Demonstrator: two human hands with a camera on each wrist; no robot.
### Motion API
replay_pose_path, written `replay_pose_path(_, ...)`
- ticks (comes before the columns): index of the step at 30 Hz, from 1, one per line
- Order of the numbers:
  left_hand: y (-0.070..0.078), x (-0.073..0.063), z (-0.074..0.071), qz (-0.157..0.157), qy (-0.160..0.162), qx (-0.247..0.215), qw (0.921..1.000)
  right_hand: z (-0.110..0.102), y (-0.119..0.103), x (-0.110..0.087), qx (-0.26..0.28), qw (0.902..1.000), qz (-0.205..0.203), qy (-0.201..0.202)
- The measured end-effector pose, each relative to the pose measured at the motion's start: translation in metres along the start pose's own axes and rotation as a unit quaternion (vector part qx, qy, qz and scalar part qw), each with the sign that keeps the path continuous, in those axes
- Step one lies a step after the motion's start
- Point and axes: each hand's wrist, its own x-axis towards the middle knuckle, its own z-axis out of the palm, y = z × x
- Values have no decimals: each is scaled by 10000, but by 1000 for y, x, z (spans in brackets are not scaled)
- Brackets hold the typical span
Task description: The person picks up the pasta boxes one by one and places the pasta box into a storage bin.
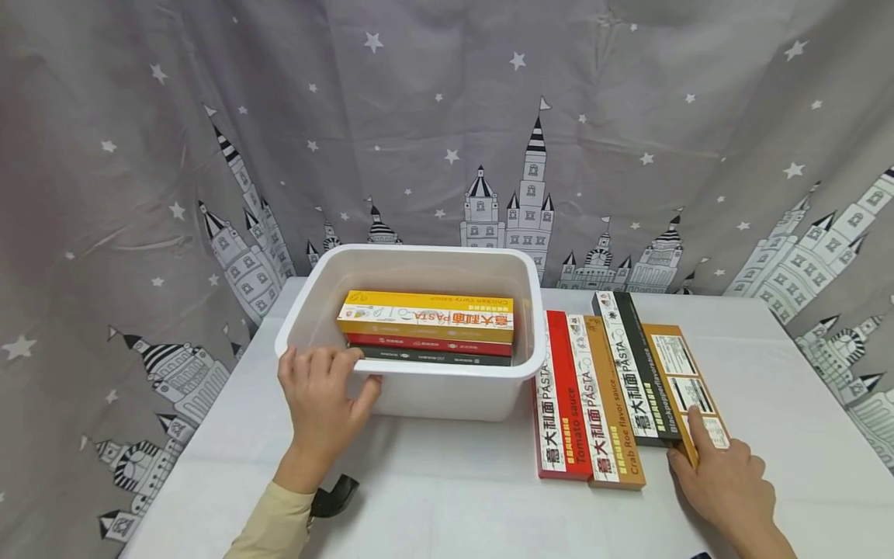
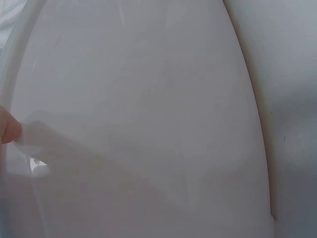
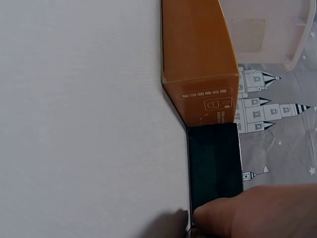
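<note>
"On the tabletop [image 1: 433,489], how are you placed?"

"My left grip [image 1: 323,400] holds the white tub [image 1: 440,396] by its near edge; my right grip [image 1: 729,481] touches the brown box [image 1: 687,384], which lies beside the black box [image 1: 637,369]."

"Pinching it?"

"I can't tell."

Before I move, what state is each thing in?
White bin: upright, uncovered
Yellow box: in bin
Red box: in bin
Dark box: in bin
Tomato box: label up
Crab Roe box: label up
Black pepper box: label up
Rightmost box: white-panelled side up
Left hand: gripping bin rim
Right hand: touching rightmost box, grip unclear
Curtain: hanging, creased
</note>
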Motion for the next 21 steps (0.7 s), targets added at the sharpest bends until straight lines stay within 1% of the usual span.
replay_pose_path(7,0,1,0,-11,19,-14,10000,3,-1,-10,99,9999,81,65)
replay_pose_path(16,0,1,0,-3,58,-25,10000,-3,2,-16,139,9995,138,-251)
replay_pose_path(21,0,1,0,-8,53,-12,10000,-5,6,-18,269,9995,73,-159)
